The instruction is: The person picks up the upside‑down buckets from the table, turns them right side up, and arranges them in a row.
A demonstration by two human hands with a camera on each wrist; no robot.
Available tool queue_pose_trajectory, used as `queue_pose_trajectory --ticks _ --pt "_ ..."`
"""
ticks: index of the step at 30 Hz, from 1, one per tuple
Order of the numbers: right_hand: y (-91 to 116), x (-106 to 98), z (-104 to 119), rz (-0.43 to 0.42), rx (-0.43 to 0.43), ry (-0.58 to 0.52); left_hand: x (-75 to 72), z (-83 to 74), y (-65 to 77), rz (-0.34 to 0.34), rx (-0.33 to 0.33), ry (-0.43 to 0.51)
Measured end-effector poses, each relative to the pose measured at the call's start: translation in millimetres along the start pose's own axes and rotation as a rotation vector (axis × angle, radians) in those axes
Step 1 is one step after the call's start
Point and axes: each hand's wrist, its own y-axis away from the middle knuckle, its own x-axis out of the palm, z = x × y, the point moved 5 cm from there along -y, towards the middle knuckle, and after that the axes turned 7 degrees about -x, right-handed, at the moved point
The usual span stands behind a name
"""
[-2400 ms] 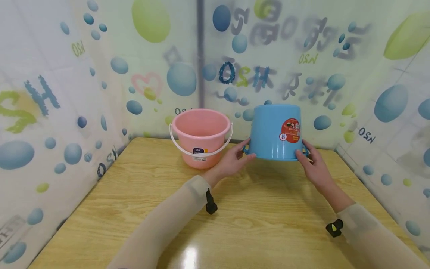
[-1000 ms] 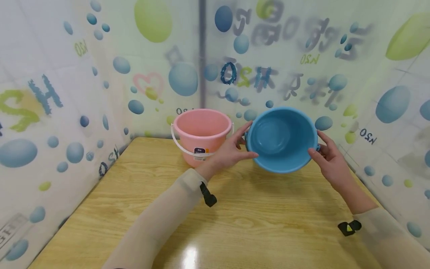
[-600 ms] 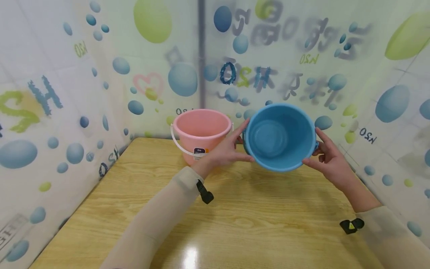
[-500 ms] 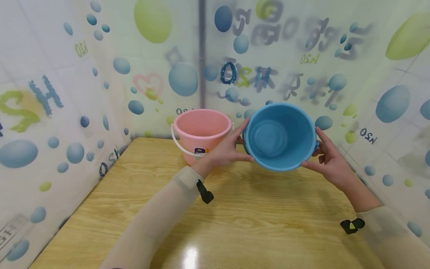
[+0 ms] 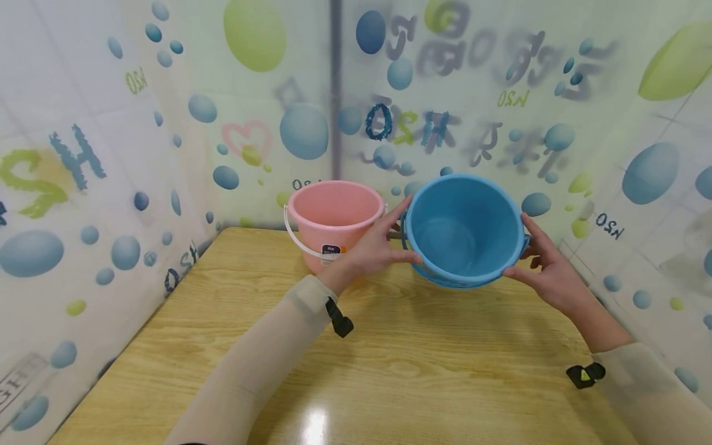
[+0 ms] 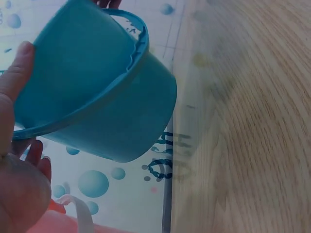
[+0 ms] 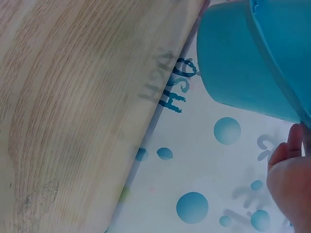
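A blue plastic bucket point(image 5: 464, 228) is held above the right part of the table, tilted so its mouth faces up and toward me. My left hand point(image 5: 374, 250) grips its left side, thumb at the rim and fingers behind. On the opposite side my right hand point(image 5: 547, 269) holds the rim near a blue handle lug, thumb at the front. In the left wrist view the bucket's wall point(image 6: 131, 107) hangs clear of the tabletop. Fingers of the right hand point(image 7: 291, 179) sit under the rim in the right wrist view. Behind my left hand stands a pink bucket point(image 5: 317, 238), upright.
The pink bucket's white handle point(image 5: 295, 235) hangs down over its front. Both buckets are at the far side of a wood-grain table point(image 5: 356, 371). A patterned curtain point(image 5: 250, 111) closes off the back and sides.
The blue bucket was upside down with its red label facing me; my hands have turned it over so its mouth shows. Lately the mouth has tipped further upward. The pink bucket stays put.
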Motion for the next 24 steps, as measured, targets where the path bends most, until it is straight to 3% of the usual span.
queue_pose_trajectory --ticks 6,12,20,24 --pt "0 1 -1 -0.001 -0.015 -0.122 2.7 1.9 -0.3 -0.006 -0.060 0.044" --pt "1 5 -3 -0.018 0.003 -0.235 10.7 2.2 -2.3 0.035 -0.097 0.142" --pt "5 5 -9 -0.003 0.130 -0.140 19.4 8.6 -1.1 0.035 -0.177 0.121" --pt "6 7 -15 0.016 0.144 -0.114 22.6 14.7 -0.1 0.022 -0.197 0.099"
